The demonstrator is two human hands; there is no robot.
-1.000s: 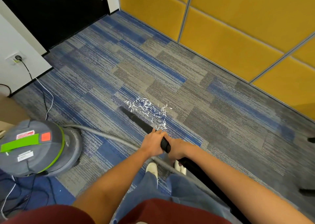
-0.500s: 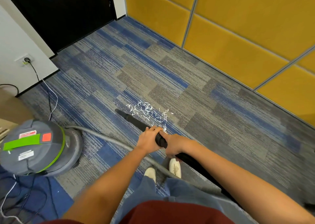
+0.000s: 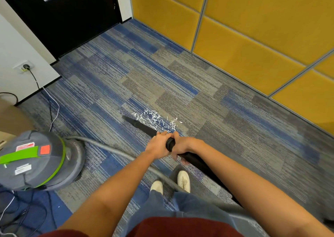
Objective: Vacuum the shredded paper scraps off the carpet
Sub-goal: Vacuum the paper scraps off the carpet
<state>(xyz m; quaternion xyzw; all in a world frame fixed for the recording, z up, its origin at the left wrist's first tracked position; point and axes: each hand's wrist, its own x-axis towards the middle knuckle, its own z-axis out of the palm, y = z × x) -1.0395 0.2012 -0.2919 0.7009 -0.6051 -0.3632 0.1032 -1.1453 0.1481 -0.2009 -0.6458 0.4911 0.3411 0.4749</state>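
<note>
Wand (image 3: pixel 142 127) slants diagonally, tip up-left beside paper scraps (image 3: pixel 155 119) (left hand (image 3: pixel 156 145), right hand (image 3: pixel 182 144) grip it).

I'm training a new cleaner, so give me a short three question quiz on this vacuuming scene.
1. True or false: the left hand and the right hand both grip the black wand.
2. Multiple choice: seen from the person, the paper scraps lie (A) right of the wand's tip, (B) left of it, (C) behind the person.
3. Fill in: the grey vacuum canister stands on the person's ___ side.
Key: 1 true; 2 A; 3 left.
</note>
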